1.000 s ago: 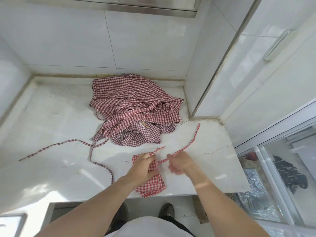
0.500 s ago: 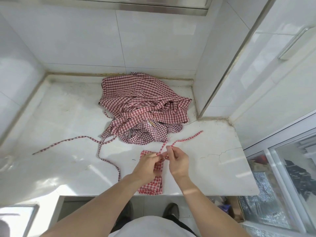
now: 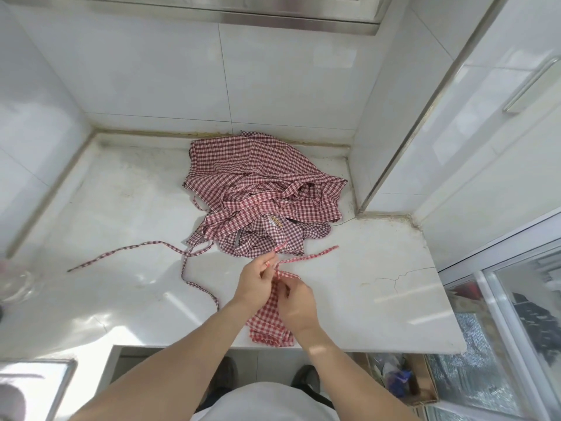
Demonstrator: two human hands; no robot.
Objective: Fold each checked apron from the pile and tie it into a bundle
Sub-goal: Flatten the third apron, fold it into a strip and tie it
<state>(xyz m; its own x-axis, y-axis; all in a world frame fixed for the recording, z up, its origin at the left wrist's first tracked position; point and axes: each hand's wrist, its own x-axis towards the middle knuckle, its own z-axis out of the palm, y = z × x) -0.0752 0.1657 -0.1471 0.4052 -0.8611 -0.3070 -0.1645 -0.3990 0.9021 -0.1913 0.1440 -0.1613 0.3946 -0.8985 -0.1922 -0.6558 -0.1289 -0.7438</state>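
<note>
Since half a second ago, both hands are drawn closer over the folded apron (image 3: 268, 325) at the counter's (image 3: 127, 299) near edge. One strap is pinched by the left hand (image 3: 256, 282); the knot is worked by the right hand's (image 3: 296, 303) curled fingers. If the loose strap end (image 3: 315, 255) is released early, the bundle could be undone. More aprons wait in the pile (image 3: 261, 196) behind.
</note>
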